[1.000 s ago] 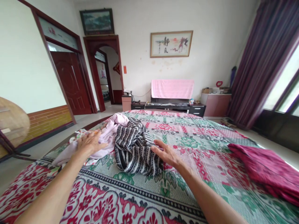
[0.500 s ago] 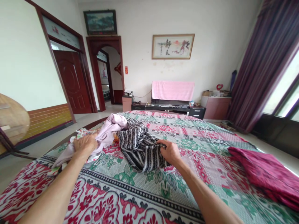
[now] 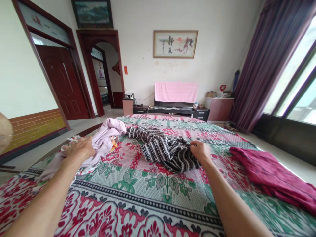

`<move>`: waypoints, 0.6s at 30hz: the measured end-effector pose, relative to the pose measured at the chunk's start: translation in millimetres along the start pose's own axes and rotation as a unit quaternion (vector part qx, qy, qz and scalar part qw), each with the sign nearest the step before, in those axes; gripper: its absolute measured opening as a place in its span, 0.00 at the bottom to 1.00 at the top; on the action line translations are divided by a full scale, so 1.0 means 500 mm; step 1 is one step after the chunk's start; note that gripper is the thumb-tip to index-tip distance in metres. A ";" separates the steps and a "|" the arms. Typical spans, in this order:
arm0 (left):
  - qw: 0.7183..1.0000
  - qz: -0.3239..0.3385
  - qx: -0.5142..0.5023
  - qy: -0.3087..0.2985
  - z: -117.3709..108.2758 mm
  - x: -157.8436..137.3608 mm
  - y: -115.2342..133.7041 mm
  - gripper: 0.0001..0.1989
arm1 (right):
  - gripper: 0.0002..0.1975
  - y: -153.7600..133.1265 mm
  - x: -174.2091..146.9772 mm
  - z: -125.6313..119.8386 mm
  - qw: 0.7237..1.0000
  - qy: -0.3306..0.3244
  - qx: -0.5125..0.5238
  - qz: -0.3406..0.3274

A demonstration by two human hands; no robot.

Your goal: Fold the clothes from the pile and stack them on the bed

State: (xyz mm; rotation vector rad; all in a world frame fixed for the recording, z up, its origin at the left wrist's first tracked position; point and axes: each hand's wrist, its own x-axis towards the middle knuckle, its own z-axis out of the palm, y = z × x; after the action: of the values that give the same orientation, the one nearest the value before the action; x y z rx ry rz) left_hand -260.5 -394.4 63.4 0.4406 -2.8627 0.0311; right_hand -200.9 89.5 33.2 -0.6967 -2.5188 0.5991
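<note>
My right hand [image 3: 201, 151] pinches the edge of a black-and-white striped garment [image 3: 170, 153], which lies crumpled and stretched sideways across the bed. At the left, my left hand [image 3: 80, 148] is on a heap of clothes, its fingers curled into a pale pink garment [image 3: 105, 140]; the fingertips are partly hidden. White cloth with coloured patterns and a bit of orange shows under and beside the pink one. The striped garment's far left end lies close to the pink heap.
A floral bedspread [image 3: 118, 194] in red, green and white covers the bed. On the right side lies a folded dark red garment [image 3: 269, 174]. Beyond the bed stand a low black cabinet [image 3: 202, 114] and a pink cloth [image 3: 176, 92] draped over a screen-shaped object.
My right hand has drawn the striped garment to the right, away from the pink heap, spreading it out. My left hand stays on the heap. The view has shifted slightly right.
</note>
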 end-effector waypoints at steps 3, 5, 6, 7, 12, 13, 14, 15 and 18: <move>0.998 0.054 0.020 0.039 -0.019 -0.024 0.033 0.23 | 0.20 -0.018 -0.004 -0.001 1.000 -0.002 0.006 -0.011; 0.995 0.082 0.019 0.061 -0.020 -0.035 0.057 0.25 | 0.20 -0.026 -0.008 0.003 1.000 -0.009 0.008 -0.020; 0.994 0.088 0.022 0.066 -0.017 -0.036 0.068 0.26 | 0.20 -0.027 -0.010 0.008 1.000 -0.016 0.008 -0.025; 0.993 0.091 0.026 0.068 -0.012 -0.035 0.078 0.27 | 0.19 -0.026 -0.011 0.014 0.999 -0.024 0.007 -0.032; 0.993 0.096 0.054 0.047 0.005 0.018 0.117 0.35 | 0.19 -0.010 -0.010 0.043 0.997 -0.043 -0.015 -0.070; 0.994 0.091 0.053 0.033 0.007 0.032 0.120 0.39 | 0.19 -0.007 -0.010 0.045 0.996 -0.042 -0.020 -0.072; 0.995 0.083 0.047 0.017 0.010 0.046 0.122 0.43 | 0.19 -0.006 -0.009 0.047 0.996 -0.040 -0.021 -0.073; 0.997 0.071 0.034 -0.002 0.014 0.058 0.123 0.46 | 0.19 -0.006 -0.009 0.048 0.996 -0.035 -0.019 -0.075; 0.995 0.077 -0.049 -0.034 0.034 0.084 0.114 0.41 | 0.19 -0.014 -0.013 0.048 0.994 0.030 0.017 -0.102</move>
State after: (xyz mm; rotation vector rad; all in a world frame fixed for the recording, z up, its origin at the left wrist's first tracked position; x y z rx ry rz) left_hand -320.2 -353.3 58.1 0.2057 -2.9425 -0.0970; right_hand -210.8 73.7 15.6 -0.4306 -2.4775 0.5388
